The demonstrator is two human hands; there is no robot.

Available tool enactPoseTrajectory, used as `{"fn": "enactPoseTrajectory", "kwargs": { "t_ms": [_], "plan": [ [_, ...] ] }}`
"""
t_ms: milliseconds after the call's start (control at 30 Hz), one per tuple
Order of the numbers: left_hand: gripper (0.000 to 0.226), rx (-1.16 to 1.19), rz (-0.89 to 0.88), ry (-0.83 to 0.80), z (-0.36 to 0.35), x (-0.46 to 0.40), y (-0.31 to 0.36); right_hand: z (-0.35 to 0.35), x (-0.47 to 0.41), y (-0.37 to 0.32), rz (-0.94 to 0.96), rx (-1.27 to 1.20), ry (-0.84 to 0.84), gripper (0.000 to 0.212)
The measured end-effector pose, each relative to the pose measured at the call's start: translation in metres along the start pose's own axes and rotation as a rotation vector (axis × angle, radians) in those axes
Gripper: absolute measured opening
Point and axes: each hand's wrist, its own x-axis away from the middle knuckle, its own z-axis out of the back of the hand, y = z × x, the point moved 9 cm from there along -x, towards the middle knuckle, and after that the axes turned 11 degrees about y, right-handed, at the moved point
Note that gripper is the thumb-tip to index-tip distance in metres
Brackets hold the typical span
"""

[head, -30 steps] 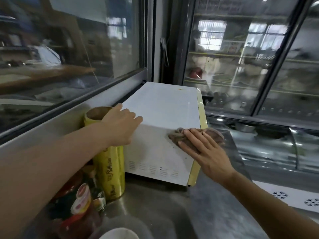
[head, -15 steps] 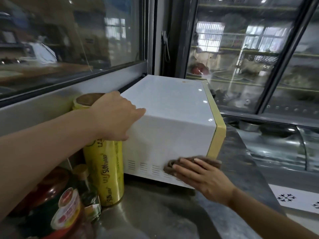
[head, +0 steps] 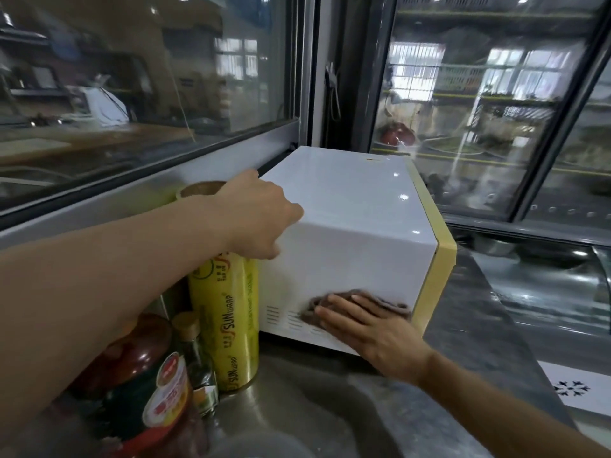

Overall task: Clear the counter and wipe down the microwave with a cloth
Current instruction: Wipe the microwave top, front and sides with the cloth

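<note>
While the cloth [head: 358,307] lies pressed low on the microwave's [head: 347,239] near side panel, the wipe is under way.

Flat, straight fingers of the right hand [head: 370,328] pin the brown cloth against the white panel just above the vent slots, near the bottom edge and close to the yellow front trim. The left hand [head: 261,214] curls over the rear top corner, bracing the box. The panel's long run stretches from the right hand back toward the left, so the unwiped stretch probably lies that way and upward. A yellow wrap roll [head: 224,319], a small bottle [head: 198,361] and a red-labelled jar [head: 155,388] stand on the steel surface [head: 330,408] just beside the microwave's rear end.
</note>
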Motion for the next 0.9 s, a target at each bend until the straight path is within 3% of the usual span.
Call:
{"fn": "enactPoseTrajectory", "kwargs": {
  "t_ms": [67,167,267,433,633,800,900],
  "plan": [
    [0.056,0.004,0.007,-0.037,0.002,-0.002,-0.008,0.016,0.003,0.021,-0.03,0.006,0.04,0.045],
    [0.075,0.063,0.04,-0.16,-0.002,0.004,-0.023,0.051,-0.021,0.069,-0.262,-0.019,0.165,0.047],
    [0.089,0.145,0.059,-0.239,-0.009,0.01,-0.029,0.049,-0.047,0.065,-0.381,0.004,0.237,0.051],
    [0.099,0.168,0.047,-0.252,-0.01,0.01,-0.025,0.004,-0.039,0.007,-0.021,-0.023,0.088,0.051],
    [0.087,0.232,0.037,-0.193,-0.01,0.01,-0.022,0.042,-0.102,0.06,-0.265,0.017,0.247,0.049],
    [0.111,0.332,0.094,-0.184,-0.017,0.009,-0.028,0.004,-0.089,0.007,-0.036,-0.009,0.123,0.047],
    [0.114,0.47,0.135,-0.231,-0.018,0.009,-0.033,0.017,-0.096,0.017,-0.049,0.034,0.183,0.044]
  ]
}}
